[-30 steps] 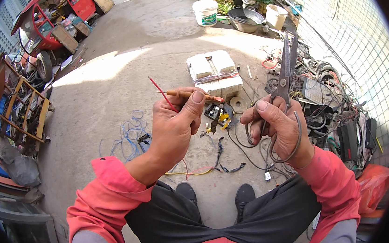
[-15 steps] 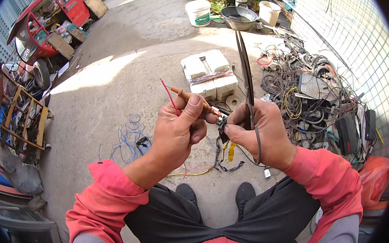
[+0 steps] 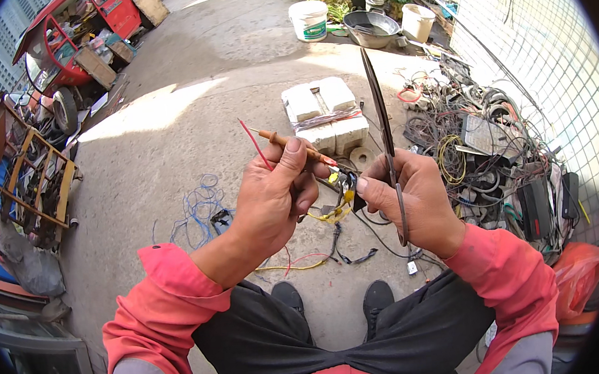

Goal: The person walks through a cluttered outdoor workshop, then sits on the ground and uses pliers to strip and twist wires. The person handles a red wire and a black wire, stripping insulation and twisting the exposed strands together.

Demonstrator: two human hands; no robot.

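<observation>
My left hand (image 3: 260,194) is closed around a slim orange-brown test probe (image 3: 275,139). Its thin metal tip points up and to the left, and its reddish other end reaches toward my right hand (image 3: 419,197). A red wire (image 3: 255,146) sticks up behind the left thumb. Between thumb and fingers, my right hand pinches a small black connector (image 3: 352,184) with yellow and dark wires. Some of that connector is hidden by the fingers. A long, dark, curved cable (image 3: 380,107) rises from the right hand and loops below it.
On the concrete ahead stands a white foam block (image 3: 330,135) tied with cord. A tangled heap of wires (image 3: 447,151) lies to the right. Loose blue wire (image 3: 202,207) and a yellow wire (image 3: 289,266) lie on the ground. Buckets (image 3: 309,21) and a basin (image 3: 372,28) stand farther off.
My right hand has turned slightly and moved a little right, bringing more of the yellow wires into view. The dark cable has tilted with it. My left hand still grips the test probe.
</observation>
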